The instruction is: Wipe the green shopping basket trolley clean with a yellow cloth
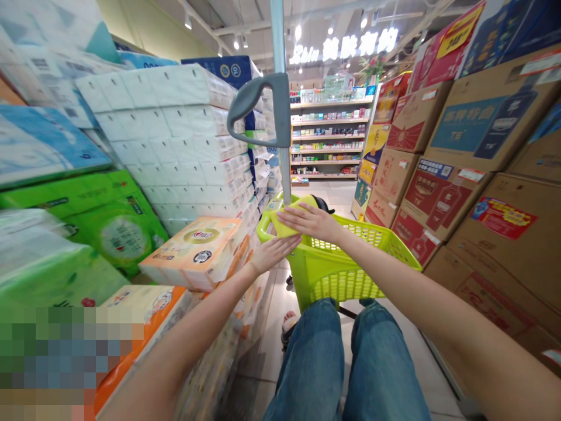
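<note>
A yellow soft-looking block [284,225], perhaps a sponge or folded cloth, lies at the near left corner of the yellow-green shopping cart [307,266]. My right hand [313,219] rests flat across its top, fingers stretched out. Lower down, my left hand [278,250] lies along its near side with straight fingers, the tips close below the right hand. The hands partly cover the block, so its exact kind cannot be made out. From behind that corner rises a pole [286,172] with a grey loop handle [258,111]. A small black thing [322,204] shows beyond my right hand.
White tissue packs [175,140] are stacked high on the left, with an orange tissue pack [193,248] jutting near my left arm. Printed cartons [464,128] form a wall on the right. Beyond the cart, a tiled aisle [324,190] leads to stocked shelves [328,134].
</note>
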### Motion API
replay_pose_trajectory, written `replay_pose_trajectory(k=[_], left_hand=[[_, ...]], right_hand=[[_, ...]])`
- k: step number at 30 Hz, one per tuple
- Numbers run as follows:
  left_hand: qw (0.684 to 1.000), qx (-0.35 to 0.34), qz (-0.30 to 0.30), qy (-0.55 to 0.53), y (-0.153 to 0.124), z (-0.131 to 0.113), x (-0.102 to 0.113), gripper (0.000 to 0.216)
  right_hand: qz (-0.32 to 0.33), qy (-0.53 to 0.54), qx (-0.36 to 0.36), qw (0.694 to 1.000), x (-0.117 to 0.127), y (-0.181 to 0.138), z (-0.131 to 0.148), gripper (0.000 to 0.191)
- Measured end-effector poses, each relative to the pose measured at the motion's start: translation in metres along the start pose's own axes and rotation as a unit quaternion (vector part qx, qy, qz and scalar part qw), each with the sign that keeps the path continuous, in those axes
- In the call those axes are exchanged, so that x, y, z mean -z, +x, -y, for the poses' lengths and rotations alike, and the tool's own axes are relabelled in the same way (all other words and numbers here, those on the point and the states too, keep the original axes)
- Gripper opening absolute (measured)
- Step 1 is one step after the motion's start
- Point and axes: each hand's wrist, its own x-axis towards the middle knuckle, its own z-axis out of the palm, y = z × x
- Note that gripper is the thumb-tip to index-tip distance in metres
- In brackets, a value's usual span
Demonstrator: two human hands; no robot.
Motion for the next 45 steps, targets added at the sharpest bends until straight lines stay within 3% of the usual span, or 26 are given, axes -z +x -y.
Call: replay_pose_trajectory(k=[5, 8, 12, 16, 18, 22, 26, 29, 32, 39, 42, 45], left_hand=[[0.997, -0.003, -0.039, 0.066, 0.005, 0.002, 0.01, 0.055], [0.997, -0.004, -0.04, 0.066, 0.005, 0.003, 0.014, 0.055], [0.999, -0.005, -0.02, 0.038, 0.004, 0.003, 0.014, 0.058], [0.998, -0.005, 0.051, -0.02, 0.002, 0.002, 0.01, 0.061], [0.997, -0.006, 0.069, -0.029, 0.002, 0.002, 0.008, 0.06], [1.0, -0.006, 0.03, 0.003, 0.004, 0.003, 0.012, 0.061], [0.999, -0.004, -0.004, 0.043, 0.005, 0.003, 0.016, 0.061], [0.999, -0.007, 0.0, 0.042, 0.005, 0.003, 0.017, 0.063], [1.0, -0.005, 0.015, 0.026, 0.005, 0.003, 0.017, 0.066], [0.997, -0.003, 0.065, -0.031, 0.001, 0.002, 0.009, 0.06], [0.998, -0.005, 0.06, -0.027, 0.001, 0.003, 0.009, 0.061], [1.0, -0.007, 0.015, 0.015, 0.003, 0.003, 0.012, 0.062]], right_hand=[[-0.043, -0.018, -0.052, 0.998, 0.041, 0.056, -0.061, 0.074], [-0.068, -0.011, -0.077, 0.995, 0.051, 0.074, -0.076, 0.076], [-0.062, 0.0, -0.085, 0.994, 0.031, 0.05, -0.045, 0.077], [-0.019, 0.028, -0.007, 0.999, -0.001, 0.004, 0.005, 0.076], [-0.009, 0.031, 0.018, 0.999, -0.007, -0.007, 0.014, 0.073], [-0.011, 0.031, 0.029, 0.999, 0.008, 0.011, -0.013, 0.072], [-0.046, 0.02, -0.04, 0.998, 0.037, 0.054, -0.061, 0.071], [-0.073, 0.021, -0.086, 0.993, 0.046, 0.073, -0.077, 0.072], [-0.081, 0.012, -0.093, 0.992, 0.036, 0.065, -0.063, 0.071], [-0.019, 0.041, -0.038, 0.998, -0.009, -0.007, 0.014, 0.07], [-0.008, 0.04, -0.002, 0.999, -0.004, -0.005, 0.007, 0.07], [-0.008, 0.029, -0.006, 1.0, 0.019, 0.025, -0.029, 0.072]])
